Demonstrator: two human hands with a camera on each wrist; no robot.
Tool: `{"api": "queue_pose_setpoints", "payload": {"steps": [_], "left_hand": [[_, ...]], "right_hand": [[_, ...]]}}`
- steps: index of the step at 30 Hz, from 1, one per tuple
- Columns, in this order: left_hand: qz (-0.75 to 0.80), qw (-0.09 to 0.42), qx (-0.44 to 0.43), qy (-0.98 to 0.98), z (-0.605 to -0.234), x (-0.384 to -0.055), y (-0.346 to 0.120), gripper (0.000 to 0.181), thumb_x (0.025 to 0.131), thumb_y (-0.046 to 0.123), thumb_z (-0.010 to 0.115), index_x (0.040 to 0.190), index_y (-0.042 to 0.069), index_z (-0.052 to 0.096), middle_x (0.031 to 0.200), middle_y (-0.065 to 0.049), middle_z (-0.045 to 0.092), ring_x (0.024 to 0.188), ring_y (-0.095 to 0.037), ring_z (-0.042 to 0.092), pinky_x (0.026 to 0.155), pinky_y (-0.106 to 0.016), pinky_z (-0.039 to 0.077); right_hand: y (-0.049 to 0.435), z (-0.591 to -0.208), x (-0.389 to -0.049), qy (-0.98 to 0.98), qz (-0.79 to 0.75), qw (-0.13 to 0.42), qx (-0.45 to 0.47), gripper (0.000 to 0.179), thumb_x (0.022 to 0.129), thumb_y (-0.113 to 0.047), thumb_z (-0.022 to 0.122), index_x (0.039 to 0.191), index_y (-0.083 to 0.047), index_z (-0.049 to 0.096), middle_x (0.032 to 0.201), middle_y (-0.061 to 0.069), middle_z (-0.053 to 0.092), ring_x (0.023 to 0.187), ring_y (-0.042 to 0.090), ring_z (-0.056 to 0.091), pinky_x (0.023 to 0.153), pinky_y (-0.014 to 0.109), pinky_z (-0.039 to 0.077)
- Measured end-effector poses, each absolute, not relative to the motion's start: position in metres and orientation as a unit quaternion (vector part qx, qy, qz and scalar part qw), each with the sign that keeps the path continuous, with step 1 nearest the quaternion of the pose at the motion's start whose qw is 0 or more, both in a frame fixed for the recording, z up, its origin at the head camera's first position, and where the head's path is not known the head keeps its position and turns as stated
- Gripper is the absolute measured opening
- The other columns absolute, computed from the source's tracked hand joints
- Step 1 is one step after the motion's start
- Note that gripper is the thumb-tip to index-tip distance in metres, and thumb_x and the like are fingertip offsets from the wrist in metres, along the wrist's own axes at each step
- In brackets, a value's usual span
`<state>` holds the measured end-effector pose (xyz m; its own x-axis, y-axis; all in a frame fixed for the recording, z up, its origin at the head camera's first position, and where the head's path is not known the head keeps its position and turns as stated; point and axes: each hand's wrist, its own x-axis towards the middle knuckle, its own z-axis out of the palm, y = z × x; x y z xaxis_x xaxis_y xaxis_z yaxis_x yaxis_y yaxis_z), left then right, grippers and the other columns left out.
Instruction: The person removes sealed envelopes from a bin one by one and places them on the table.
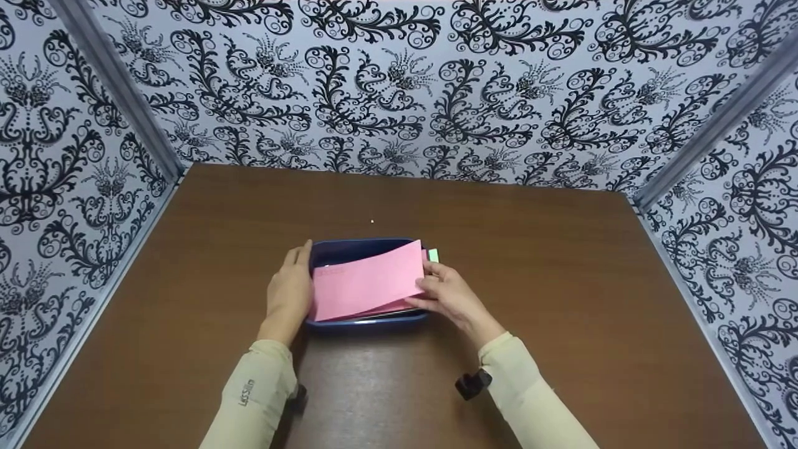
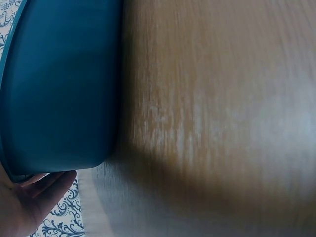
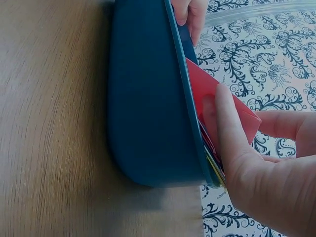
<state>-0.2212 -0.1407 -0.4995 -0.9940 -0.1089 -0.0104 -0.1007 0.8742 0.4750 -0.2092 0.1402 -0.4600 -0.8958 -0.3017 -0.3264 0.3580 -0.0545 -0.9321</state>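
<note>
Paper (image 1: 368, 280), the pink stuff, lies in the mouth of the blue bin (image 3: 148, 98), pinched at three o'clock by the right hand (image 1: 455, 298); left hand (image 1: 291, 288) grips the bin's nine o'clock end. Looks like the step is sliding it in or lifting it out, can't tell which. Next move calls for a light pinch and the bin held steady, imo.

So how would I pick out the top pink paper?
On the brown table is a blue bin. Across its opening lies the top pink paper, its right end held by the right hand. It is broad and uppermost, unlike the pink piece peeking out beneath or the small green tab.
</note>
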Motion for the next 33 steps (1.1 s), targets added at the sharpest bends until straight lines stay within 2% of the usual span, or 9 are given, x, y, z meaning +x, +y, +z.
{"api": "queue_pose_setpoints", "payload": {"steps": [7, 14, 22, 33], "left_hand": [[-0.248, 0.011, 0.055, -0.967, -0.4996, -0.2212, -0.1401, 0.057, 0.102, 0.002, 0.035, 0.157, 0.015, 0.03, 0.154, -0.018, 0.041, 0.112, -0.049, 0.063, 0.097, -0.06, 0.051], [-0.232, 0.034, 0.041, -0.971, -0.5001, -0.2191, -0.1399, 0.055, 0.102, 0.005, 0.042, 0.156, 0.012, 0.032, 0.151, -0.02, 0.044, 0.097, -0.048, 0.068, 0.09, -0.057, 0.055], [-0.236, 0.036, 0.043, -0.97, -0.5004, -0.2191, -0.1405, 0.057, 0.101, 0.006, 0.046, 0.156, 0.012, 0.033, 0.151, -0.021, 0.044, 0.103, -0.049, 0.066, 0.093, -0.059, 0.053], [-0.234, 0.034, 0.041, -0.971, -0.5005, -0.2196, -0.1402, 0.055, 0.102, 0.007, 0.043, 0.156, 0.011, 0.032, 0.151, -0.021, 0.043, 0.106, -0.048, 0.065, 0.095, -0.059, 0.053]], "right_hand": [[0.1401, -0.4615, -0.2101, 0.645, -0.73, 0.224, 0.03, 0.057, 0.098, 0.006, 0.043, 0.153, 0.007, 0.025, 0.138, 0.028, 0.043, 0.104, 0.024, 0.062, 0.092, 0.04, 0.058], [0.1395, -0.4616, -0.2094, 0.652, -0.728, 0.209, 0.044, 0.056, 0.097, 0.007, 0.044, 0.151, 0.007, 0.029, 0.14, 0.028, 0.043, 0.103, 0.025, 0.062, 0.091, 0.042, 0.058], [0.1411, -0.4607, -0.209, 0.65, -0.728, 0.212, 0.042, 0.056, 0.097, 0.007, 0.042, 0.151, 0.006, 0.028, 0.142, 0.03, 0.044, 0.104, 0.025, 0.063, 0.091, 0.041, 0.058], [0.1432, -0.4598, -0.2091, 0.65, -0.73, 0.206, 0.041, 0.053, 0.097, 0.006, 0.042, 0.149, 0.006, 0.033, 0.137, 0.029, 0.048, 0.1, 0.025, 0.065, 0.09, 0.041, 0.059]]}}
